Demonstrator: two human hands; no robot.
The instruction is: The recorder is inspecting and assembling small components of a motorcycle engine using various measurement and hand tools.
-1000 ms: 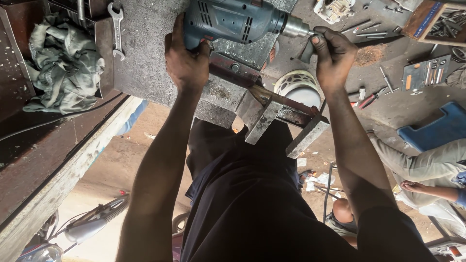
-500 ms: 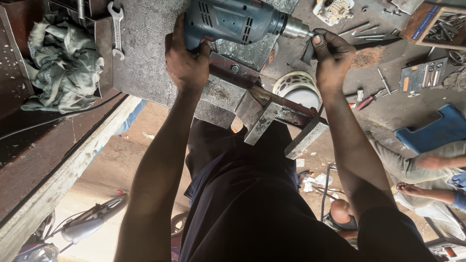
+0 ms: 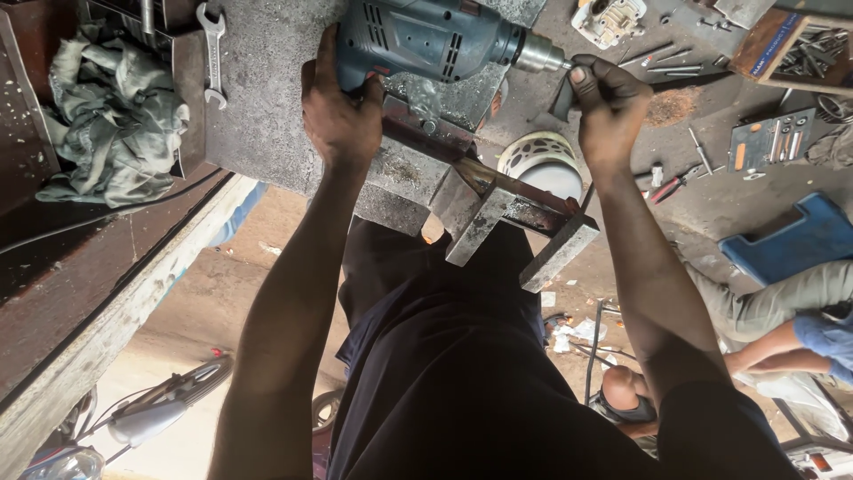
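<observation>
A left hand [image 3: 342, 111] grips a blue drill [image 3: 426, 40] lying on the metal bench [image 3: 267, 89]; the right hand [image 3: 604, 107] pinches what may be a chuck key [image 3: 563, 96] at its chuck [image 3: 538, 55].

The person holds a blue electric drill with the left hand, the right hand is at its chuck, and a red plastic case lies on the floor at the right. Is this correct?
Not quite: the head view shows the plastic case on the floor is blue, not red. The rest holds: the left hand grips the blue electric drill, and the right hand is at its chuck.
</observation>
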